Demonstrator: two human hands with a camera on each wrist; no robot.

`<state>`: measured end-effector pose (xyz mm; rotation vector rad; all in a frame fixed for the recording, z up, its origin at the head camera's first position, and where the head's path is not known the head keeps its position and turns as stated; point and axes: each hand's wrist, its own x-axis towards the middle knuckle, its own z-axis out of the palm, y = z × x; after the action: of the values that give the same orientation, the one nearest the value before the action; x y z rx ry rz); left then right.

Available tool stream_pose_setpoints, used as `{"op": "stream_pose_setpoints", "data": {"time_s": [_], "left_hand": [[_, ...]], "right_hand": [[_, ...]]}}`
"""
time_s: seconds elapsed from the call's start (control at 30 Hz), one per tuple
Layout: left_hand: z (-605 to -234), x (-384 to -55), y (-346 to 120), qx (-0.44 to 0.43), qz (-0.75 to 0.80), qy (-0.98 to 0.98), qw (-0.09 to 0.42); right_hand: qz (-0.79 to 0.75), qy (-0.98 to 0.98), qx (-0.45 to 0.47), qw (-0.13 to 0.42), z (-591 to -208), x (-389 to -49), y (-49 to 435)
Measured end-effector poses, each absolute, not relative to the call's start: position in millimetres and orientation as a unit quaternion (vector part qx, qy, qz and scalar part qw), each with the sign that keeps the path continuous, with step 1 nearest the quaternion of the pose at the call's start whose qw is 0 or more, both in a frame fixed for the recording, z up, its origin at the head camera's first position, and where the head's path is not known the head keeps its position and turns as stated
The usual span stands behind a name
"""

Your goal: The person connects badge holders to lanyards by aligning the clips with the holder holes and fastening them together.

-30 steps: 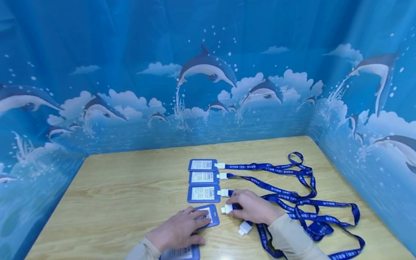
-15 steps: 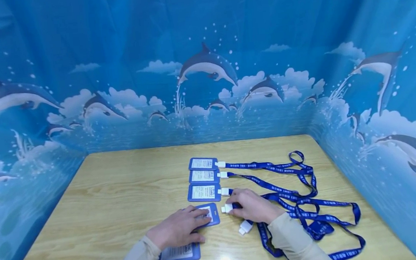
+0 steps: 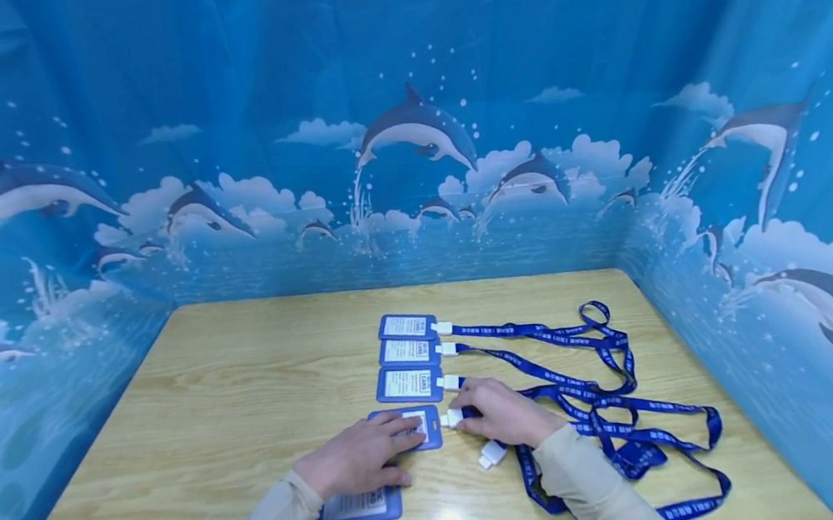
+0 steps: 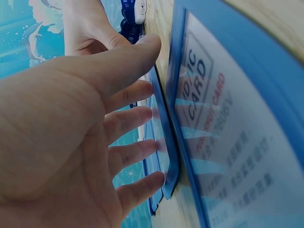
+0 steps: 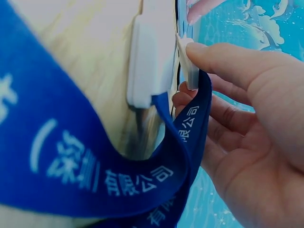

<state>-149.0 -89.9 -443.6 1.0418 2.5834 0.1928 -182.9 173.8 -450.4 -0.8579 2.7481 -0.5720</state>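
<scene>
My left hand (image 3: 363,456) lies flat with straight fingers on a blue badge holder (image 3: 412,428) on the wooden table (image 3: 234,395). The left wrist view shows those fingers (image 4: 133,123) pressing down on the holder's face (image 4: 161,142). Just right of it, my right hand (image 3: 499,409) pinches a white lanyard clip (image 3: 452,417), held close to the holder's right edge. In the right wrist view my thumb and fingers (image 5: 223,57) grip that clip (image 5: 190,71), its blue strap (image 5: 190,128) looping under my palm.
Three more badge holders (image 3: 408,353) lie in a column behind, each clipped to a blue lanyard (image 3: 593,377). A loose white clip (image 3: 491,454) lies near my right wrist. Another badge holder (image 3: 361,506) sits under my left forearm. Blue dolphin-print curtains enclose the table.
The gap between the white clip and the badge holder's right edge has narrowed slightly. Both hands have otherwise stayed in place.
</scene>
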Motion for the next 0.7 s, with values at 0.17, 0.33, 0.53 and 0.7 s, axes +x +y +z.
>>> {"op": "stream_pose_setpoints", "data": {"time_s": [0.17, 0.33, 0.53, 0.7], "left_hand": [[-442.5, -148.1, -87.8, 0.366, 0.071, 0.911, 0.176], [-441.9, -147.6, -86.3, 0.365, 0.073, 0.911, 0.179], [-442.7, -147.3, -86.2, 0.359, 0.078, 0.911, 0.188], [-442.7, -148.3, -86.0, 0.364, 0.074, 0.908, 0.192]], "right_hand": [[-0.197, 0.93, -0.293, 0.105, -450.9, -183.0, 173.2], [-0.201, 0.929, -0.294, 0.105, -452.9, -182.7, 173.2], [-0.197, 0.928, -0.298, 0.106, -457.0, -184.6, 172.3], [-0.191, 0.93, -0.298, 0.104, -457.2, -185.4, 170.8]]}}
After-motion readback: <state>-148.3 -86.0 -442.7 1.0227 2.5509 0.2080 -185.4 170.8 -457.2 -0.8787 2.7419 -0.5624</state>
